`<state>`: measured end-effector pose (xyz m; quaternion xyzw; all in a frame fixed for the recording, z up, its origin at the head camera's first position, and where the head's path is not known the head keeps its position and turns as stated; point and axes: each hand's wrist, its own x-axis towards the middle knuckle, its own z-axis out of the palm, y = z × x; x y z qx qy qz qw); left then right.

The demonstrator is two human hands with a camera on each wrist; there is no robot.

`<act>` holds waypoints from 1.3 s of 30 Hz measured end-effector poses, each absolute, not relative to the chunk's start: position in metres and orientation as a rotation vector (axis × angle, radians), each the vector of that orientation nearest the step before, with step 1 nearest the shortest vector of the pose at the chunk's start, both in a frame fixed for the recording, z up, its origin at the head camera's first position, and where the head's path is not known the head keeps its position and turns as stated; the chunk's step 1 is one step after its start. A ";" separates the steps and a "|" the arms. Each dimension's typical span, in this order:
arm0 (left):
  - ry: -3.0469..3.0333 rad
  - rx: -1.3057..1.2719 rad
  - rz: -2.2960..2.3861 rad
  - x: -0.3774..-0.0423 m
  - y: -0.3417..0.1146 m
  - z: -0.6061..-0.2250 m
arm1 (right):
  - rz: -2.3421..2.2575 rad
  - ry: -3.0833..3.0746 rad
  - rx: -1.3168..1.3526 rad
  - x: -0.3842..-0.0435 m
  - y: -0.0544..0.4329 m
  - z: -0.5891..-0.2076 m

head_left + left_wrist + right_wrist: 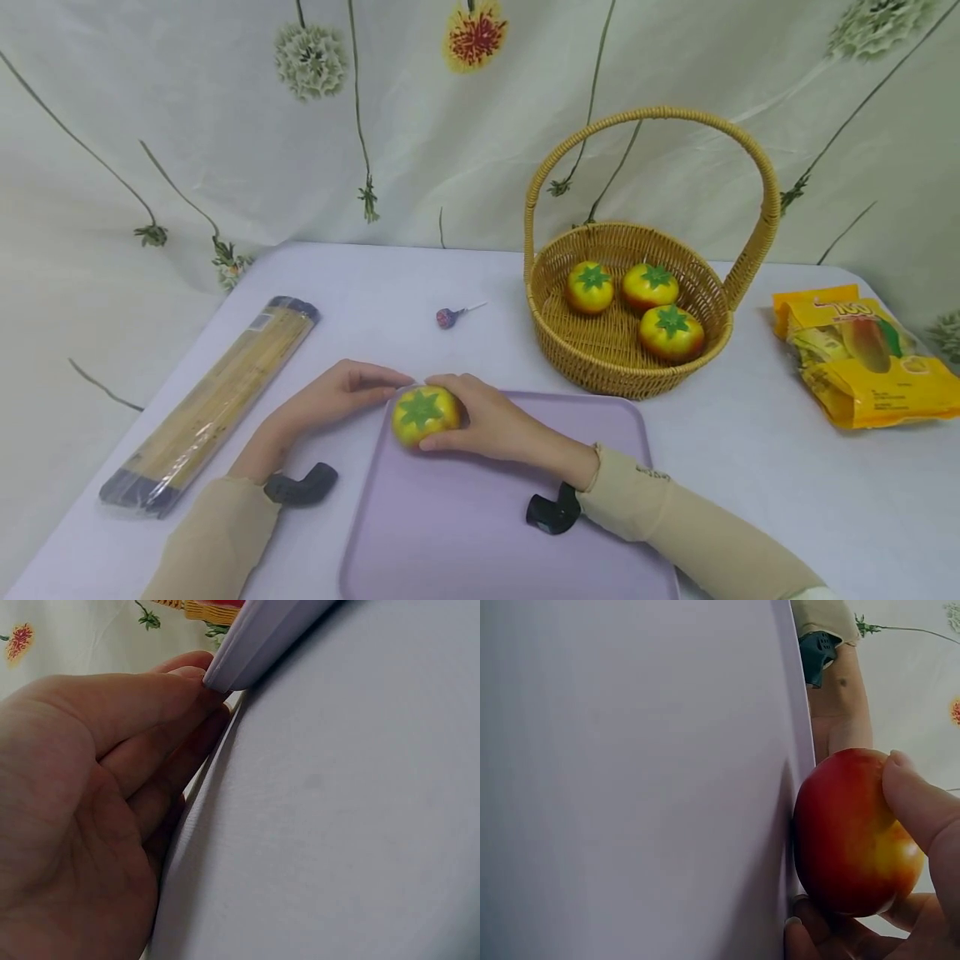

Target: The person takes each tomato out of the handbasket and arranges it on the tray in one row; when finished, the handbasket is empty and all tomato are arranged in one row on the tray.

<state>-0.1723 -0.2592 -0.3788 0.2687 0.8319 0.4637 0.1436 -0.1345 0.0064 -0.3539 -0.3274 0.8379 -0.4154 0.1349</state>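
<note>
My right hand [487, 421] grips a yellow-green persimmon [426, 415] with a green star-shaped leaf top; its underside shows red in the right wrist view. The fruit sits at the far left corner of a lilac tray [480, 533], thumb on its near side and fingers behind. At that same corner, my left hand [348, 387] pinches the tray's rim [240, 645] between thumb and fingers. A wicker basket [573, 362] with a tall handle holds three similar persimmons [589, 287] beyond the tray.
A wrapped lollipop [447, 317] lies behind the tray. To the left is a plastic-wrapped bundle of thin wooden sticks [217, 400]. A yellow candy bag [870, 354] with a mango picture lies at the far right. Behind the table hangs a flower-printed cloth [420, 125].
</note>
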 end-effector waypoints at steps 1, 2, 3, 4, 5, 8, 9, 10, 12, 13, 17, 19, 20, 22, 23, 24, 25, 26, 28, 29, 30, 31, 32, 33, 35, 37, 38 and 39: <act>2.397 0.775 1.340 -0.172 -0.259 -0.379 | -1.203 2.426 -0.944 -0.135 0.006 -0.354; 2.397 0.777 1.338 -0.172 -0.259 -0.379 | -1.201 2.423 -0.937 -0.135 0.006 -0.354; 2.397 0.777 1.335 -0.172 -0.259 -0.379 | -1.194 2.422 -0.928 -0.136 0.007 -0.354; 2.396 0.778 1.335 -0.172 -0.259 -0.379 | -1.190 2.419 -0.927 -0.136 0.007 -0.354; 2.395 0.776 1.333 -0.172 -0.258 -0.379 | -1.184 2.417 -0.925 -0.137 0.008 -0.355; 2.396 0.772 1.328 -0.172 -0.257 -0.378 | -1.175 2.406 -0.958 -0.137 0.011 -0.355; 2.397 0.768 1.329 -0.172 -0.257 -0.377 | -1.172 2.403 -0.976 -0.137 0.012 -0.355; 2.398 0.764 1.328 -0.172 -0.257 -0.377 | -1.172 2.398 -0.994 -0.137 0.013 -0.355; 2.403 0.764 1.325 -0.172 -0.257 -0.376 | -1.169 2.392 -1.024 -0.137 0.014 -0.355; 2.404 0.763 1.325 -0.172 -0.257 -0.376 | -1.167 2.391 -1.032 -0.137 0.015 -0.355; 2.412 0.763 1.328 -0.171 -0.257 -0.376 | -1.163 2.407 -1.041 -0.137 0.013 -0.355; 2.409 0.758 1.333 -0.171 -0.258 -0.377 | -1.164 2.417 -1.033 -0.137 0.012 -0.355; 2.407 0.757 1.335 -0.171 -0.258 -0.377 | -1.163 2.422 -1.027 -0.138 0.011 -0.355; 2.402 0.756 1.338 -0.172 -0.258 -0.378 | -1.164 2.425 -1.006 -0.138 0.010 -0.356; 2.398 0.757 1.340 -0.172 -0.259 -0.378 | -1.163 2.428 -0.996 -0.139 0.009 -0.356; 2.394 0.757 1.343 -0.172 -0.259 -0.378 | -1.164 2.429 -0.987 -0.139 0.008 -0.356; 2.393 0.760 1.345 -0.172 -0.259 -0.378 | -1.165 2.428 -0.981 -0.140 0.008 -0.356; 2.389 0.762 1.346 -0.172 -0.259 -0.378 | -1.165 2.429 -0.976 -0.140 0.007 -0.356; 2.386 0.766 1.347 -0.172 -0.260 -0.379 | -1.166 2.431 -0.972 -0.140 0.006 -0.356; 2.386 0.767 1.346 -0.172 -0.260 -0.379 | -1.167 2.434 -0.974 -0.140 0.006 -0.356; 2.386 0.767 1.344 -0.173 -0.260 -0.379 | -1.166 2.438 -0.976 -0.141 0.006 -0.356; 2.387 0.767 1.342 -0.173 -0.261 -0.380 | -1.164 2.444 -0.976 -0.141 0.005 -0.356; 2.388 0.767 1.338 -0.173 -0.261 -0.380 | -1.163 2.449 -0.978 -0.141 0.005 -0.356; 2.388 0.766 1.337 -0.173 -0.261 -0.380 | -1.162 2.455 -0.980 -0.141 0.005 -0.357; 2.386 0.765 1.339 -0.173 -0.262 -0.381 | -1.162 2.462 -0.982 -0.141 0.004 -0.357; 2.383 0.768 1.341 -0.173 -0.261 -0.381 | -1.164 2.463 -0.980 -0.141 0.004 -0.357; 2.382 0.771 1.340 -0.173 -0.261 -0.381 | -1.166 2.462 -0.978 -0.140 0.005 -0.357; 2.379 0.771 1.341 -0.174 -0.261 -0.381 | -1.168 2.462 -0.977 -0.140 0.005 -0.358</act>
